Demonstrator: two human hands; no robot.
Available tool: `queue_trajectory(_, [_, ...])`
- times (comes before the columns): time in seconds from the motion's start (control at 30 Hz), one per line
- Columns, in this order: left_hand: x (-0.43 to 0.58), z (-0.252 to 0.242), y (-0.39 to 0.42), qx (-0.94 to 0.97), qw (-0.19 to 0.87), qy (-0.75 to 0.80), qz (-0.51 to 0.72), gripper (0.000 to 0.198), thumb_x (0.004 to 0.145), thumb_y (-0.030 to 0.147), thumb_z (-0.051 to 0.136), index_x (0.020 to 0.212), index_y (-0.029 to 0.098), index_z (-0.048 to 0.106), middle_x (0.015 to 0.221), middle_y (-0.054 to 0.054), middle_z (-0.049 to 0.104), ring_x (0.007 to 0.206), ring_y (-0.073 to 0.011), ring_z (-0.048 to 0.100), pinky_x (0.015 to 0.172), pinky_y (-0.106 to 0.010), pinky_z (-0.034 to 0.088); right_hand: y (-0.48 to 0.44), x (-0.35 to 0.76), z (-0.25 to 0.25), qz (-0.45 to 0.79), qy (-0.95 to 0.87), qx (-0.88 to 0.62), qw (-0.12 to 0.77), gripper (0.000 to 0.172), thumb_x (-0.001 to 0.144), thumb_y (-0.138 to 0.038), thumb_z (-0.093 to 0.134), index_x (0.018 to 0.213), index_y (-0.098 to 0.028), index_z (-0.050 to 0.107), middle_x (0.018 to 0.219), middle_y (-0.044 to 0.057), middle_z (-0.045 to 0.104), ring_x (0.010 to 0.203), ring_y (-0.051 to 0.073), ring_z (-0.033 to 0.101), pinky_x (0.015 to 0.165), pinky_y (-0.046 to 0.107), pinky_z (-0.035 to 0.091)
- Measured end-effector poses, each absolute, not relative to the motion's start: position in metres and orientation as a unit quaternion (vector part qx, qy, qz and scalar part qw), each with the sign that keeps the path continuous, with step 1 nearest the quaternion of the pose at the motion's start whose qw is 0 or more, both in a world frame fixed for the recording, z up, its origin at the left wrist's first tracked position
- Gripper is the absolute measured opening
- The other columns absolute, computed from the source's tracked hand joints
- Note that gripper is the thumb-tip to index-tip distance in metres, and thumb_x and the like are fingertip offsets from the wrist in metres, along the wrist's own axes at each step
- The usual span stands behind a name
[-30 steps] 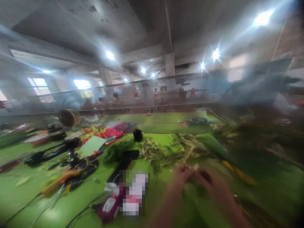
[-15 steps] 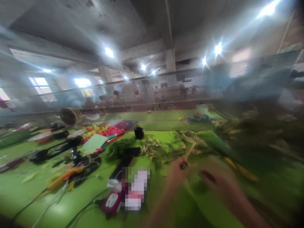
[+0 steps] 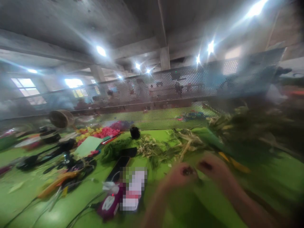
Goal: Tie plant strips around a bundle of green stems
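My left hand (image 3: pixel 181 175) is closed, its fingers curled in, just above the green tabletop near the front. Close to its right is my right hand (image 3: pixel 215 166), also with curled fingers and blurred by motion. The fingertips of the two hands point at each other across a small gap. Whatever they hold is too small and blurred to name. Right behind the hands lie long dry straw-coloured leaf strips (image 3: pixel 188 144). A pile of pale dried trimmings (image 3: pixel 150 147) lies to their left.
Left of my hands are a phone with a pixelated screen (image 3: pixel 134 190), a purple power strip (image 3: pixel 110 201) with cords and a dark phone (image 3: pixel 118 167). An orange-handled tool (image 3: pixel 57 183) lies further left. Pink and yellow pieces (image 3: pixel 104 133) sit behind. A leafy heap (image 3: pixel 247 129) stands at right.
My left hand has shifted slightly right and turned; the straw-coloured stalk at its fingers now lies behind it. My right hand has come up closer to it. The view has swung slightly right.
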State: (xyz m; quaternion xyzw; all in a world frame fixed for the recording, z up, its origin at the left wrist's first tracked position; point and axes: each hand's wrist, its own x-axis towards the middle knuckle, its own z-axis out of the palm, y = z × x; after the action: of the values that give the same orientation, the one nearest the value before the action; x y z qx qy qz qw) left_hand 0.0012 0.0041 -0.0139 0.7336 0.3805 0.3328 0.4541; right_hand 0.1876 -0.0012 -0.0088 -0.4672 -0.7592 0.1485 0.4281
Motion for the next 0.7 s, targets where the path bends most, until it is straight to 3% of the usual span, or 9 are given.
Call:
queue_trajectory(0.1, [0.003,-0.015,0.007,0.639,0.548,0.365,0.397,0.027,0.068,0.039,0.068,0.078,0.014,0.060,0.067,-0.002,0.060,0.062,-0.0133,0.056,0.061,-0.025,0.043,-0.001,0.184,-0.014,0.175,-0.732,-0.498,0.431,0.017,0.080,-0.029,0.054,0.069,-0.022,0.064,0.062,-0.001,0.064,0.059,0.015,0.058,0.054,0.024,0.042])
queue_trajectory(0.2, [0.005,-0.023,0.015,0.560,0.563,0.388,0.468,0.034,0.066,0.043,0.070,0.078,0.015,0.055,0.062,0.000,0.057,0.055,-0.0119,0.053,0.058,-0.025,0.043,-0.003,0.181,-0.021,0.156,-0.756,-0.485,0.411,0.017,0.082,-0.030,0.054,0.072,-0.023,0.066,0.064,-0.002,0.066,0.060,0.016,0.061,0.056,0.024,0.045])
queue_trajectory(0.4, [0.007,-0.027,0.014,0.612,0.392,0.491,0.479,0.017,0.072,0.032,0.063,0.078,0.016,0.058,0.066,0.001,0.058,0.059,-0.0117,0.052,0.058,-0.022,0.041,-0.006,0.179,-0.027,0.027,-0.814,-0.432,0.388,0.018,0.086,-0.033,0.053,0.090,-0.029,0.071,0.084,0.002,0.072,0.072,0.017,0.064,0.064,0.027,0.048])
queue_trajectory(0.53, [0.006,-0.020,0.003,0.688,0.269,0.517,0.432,0.007,0.073,0.019,0.058,0.078,0.018,0.062,0.072,-0.001,0.061,0.066,-0.0136,0.053,0.063,-0.024,0.040,-0.008,0.180,-0.024,0.010,-0.824,-0.422,0.379,0.018,0.087,-0.031,0.052,0.086,-0.029,0.070,0.079,0.002,0.071,0.068,0.017,0.063,0.063,0.028,0.047])
queue_trajectory(0.7, [0.000,-0.014,0.000,0.781,0.274,0.447,0.339,0.011,0.069,0.013,0.058,0.075,0.018,0.066,0.074,-0.002,0.065,0.069,-0.0156,0.055,0.062,-0.024,0.039,-0.006,0.183,-0.013,0.086,-0.812,-0.428,0.386,0.020,0.085,-0.030,0.054,0.073,-0.025,0.069,0.071,0.002,0.066,0.066,0.017,0.059,0.061,0.027,0.044])
